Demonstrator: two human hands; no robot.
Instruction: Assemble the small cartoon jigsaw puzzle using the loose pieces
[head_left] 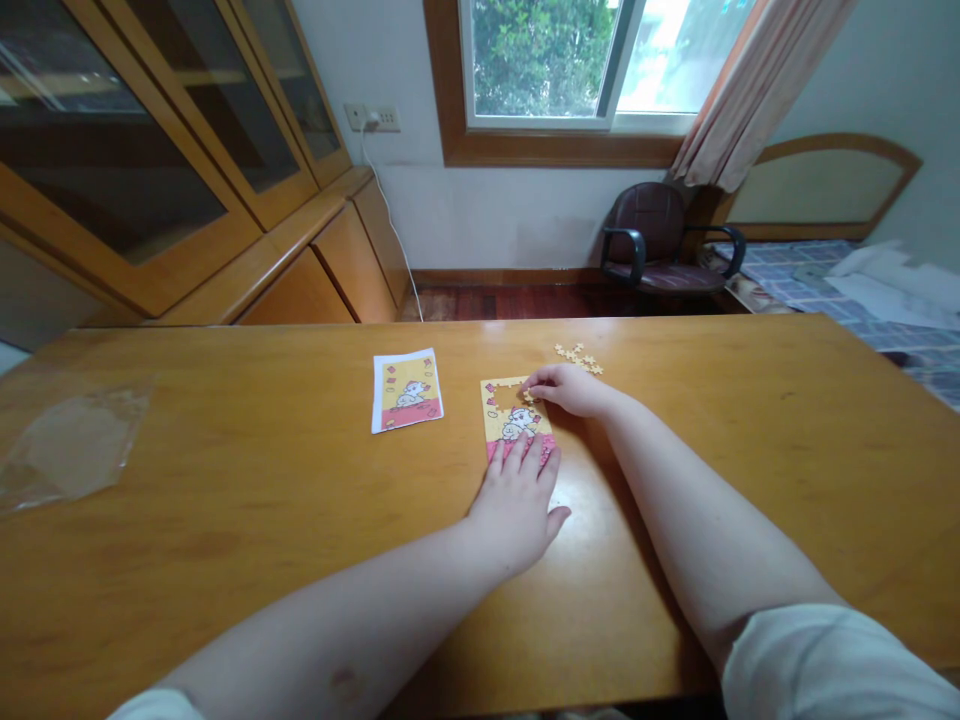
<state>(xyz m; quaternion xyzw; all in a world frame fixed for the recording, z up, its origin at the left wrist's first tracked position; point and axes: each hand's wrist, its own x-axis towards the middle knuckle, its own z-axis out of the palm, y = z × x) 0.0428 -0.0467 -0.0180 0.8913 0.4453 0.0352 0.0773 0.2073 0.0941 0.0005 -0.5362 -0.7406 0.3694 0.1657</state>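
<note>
Mid-table, on the wooden table, sits the jigsaw puzzle: partly built, yellow pic w/ a pink strip along its near edge. L hand lies flat on that near edge, fingers released and spread, tips pressing on the pink strip, thumb out to the side over bare wood. R hand is at the puzzle's top right corner, fingers curled down, tips touching the far edge. Whether they pinch a piece there, can't tell, too small. Just beyond the R hand is a little cluster of loose pieces on the wood, near the knuckles, apart from the puzzle. Left of the puzzle, near but not touching, is the reference card: same cartoon pic, white border, slightly tilted. Far left of the table lies a clear plastic bag, flat and crinkled. Behind the table, a dark office chair stands under the window, w/ a curtain hanging at its right side and a glass-door cabinet along the left wall.
</note>
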